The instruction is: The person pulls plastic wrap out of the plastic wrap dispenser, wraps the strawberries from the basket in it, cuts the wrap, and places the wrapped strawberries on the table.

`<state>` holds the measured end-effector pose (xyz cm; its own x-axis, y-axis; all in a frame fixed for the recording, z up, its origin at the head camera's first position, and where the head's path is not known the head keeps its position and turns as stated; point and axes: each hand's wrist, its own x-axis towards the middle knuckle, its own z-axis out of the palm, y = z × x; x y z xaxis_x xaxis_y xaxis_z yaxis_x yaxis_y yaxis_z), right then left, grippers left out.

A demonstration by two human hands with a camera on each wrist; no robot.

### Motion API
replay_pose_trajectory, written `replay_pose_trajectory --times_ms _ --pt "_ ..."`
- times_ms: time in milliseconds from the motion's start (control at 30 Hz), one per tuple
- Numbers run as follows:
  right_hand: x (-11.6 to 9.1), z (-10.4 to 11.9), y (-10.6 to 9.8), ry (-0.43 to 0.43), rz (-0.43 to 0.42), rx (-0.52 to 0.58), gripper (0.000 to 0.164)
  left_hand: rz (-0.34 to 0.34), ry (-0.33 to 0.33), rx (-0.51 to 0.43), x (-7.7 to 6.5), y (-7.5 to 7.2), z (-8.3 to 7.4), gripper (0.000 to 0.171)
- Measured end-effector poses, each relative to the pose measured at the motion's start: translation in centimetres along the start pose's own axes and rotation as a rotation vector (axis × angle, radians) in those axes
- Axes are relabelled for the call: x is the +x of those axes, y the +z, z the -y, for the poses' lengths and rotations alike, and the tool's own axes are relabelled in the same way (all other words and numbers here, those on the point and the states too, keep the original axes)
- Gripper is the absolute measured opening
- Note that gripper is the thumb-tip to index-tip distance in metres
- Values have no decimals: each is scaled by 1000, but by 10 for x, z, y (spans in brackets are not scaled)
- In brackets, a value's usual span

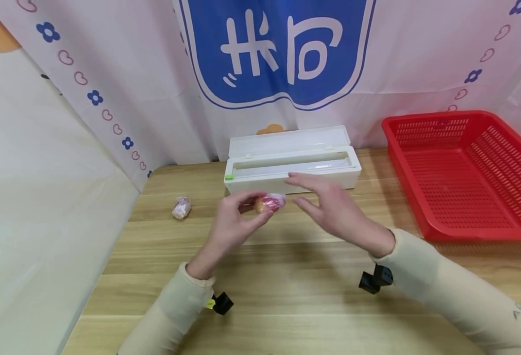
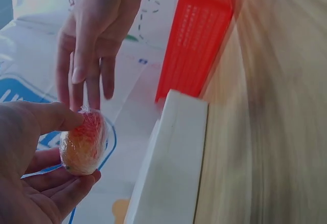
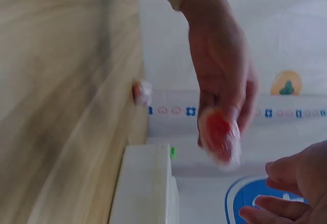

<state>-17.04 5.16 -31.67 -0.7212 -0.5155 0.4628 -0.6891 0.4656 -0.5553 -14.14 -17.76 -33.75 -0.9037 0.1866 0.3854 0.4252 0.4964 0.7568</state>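
A small red-and-yellow fruit [image 1: 269, 202], wrapped in clear cling film, is pinched between the thumb and fingers of my left hand [image 1: 233, 224]. The left wrist view shows the film drawn tight over the fruit [image 2: 84, 142], shiny and wrinkled at its upper end. My right hand [image 1: 331, 204] is held just to the right of it, fingers extended and apart, with nothing in them. Both hands are raised above the table in front of a white cling film dispenser [image 1: 293, 170], whose lid stands up. Another wrapped piece [image 1: 182, 208] lies on the table to the left.
At the right stands a red plastic basket [image 1: 408, 187] with slotted walls. The wooden table [image 1: 282, 325] ends at a white side sheet [image 1: 43, 197] on the left. A printed cloth [image 1: 154, 59] hangs behind the dispenser.
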Motion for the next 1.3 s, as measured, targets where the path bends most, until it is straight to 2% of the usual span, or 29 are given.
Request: replay_pose_trajectory --times_ms 167,333,433,567,667,867,1167,1300 --pt "8 -19 -9 107 -77 -13 38 -56 -83 42 -2 -26 11 43" --pt "11 -48 -9 228 -105 -98 38 -142 -167 93 -2 -50 38 42" --pt "10 -67 -8 304 -99 -180 38 -181 -251 168 -1 -61 57 42" --pt "8 -86 -6 367 -79 -258 39 -174 -386 321 1 -70 76 46" --pt "6 -96 -4 370 -75 -282 38 -142 -451 419 2 -73 84 46" --pt "3 -104 -1 336 -62 -338 37 -110 -497 536 2 -74 95 43" --pt "-1 -107 2 265 -78 -401 33 -65 -528 652 4 -66 104 35" --pt "0 -107 2 264 -60 -414 35 -68 -511 721 7 -62 108 35"
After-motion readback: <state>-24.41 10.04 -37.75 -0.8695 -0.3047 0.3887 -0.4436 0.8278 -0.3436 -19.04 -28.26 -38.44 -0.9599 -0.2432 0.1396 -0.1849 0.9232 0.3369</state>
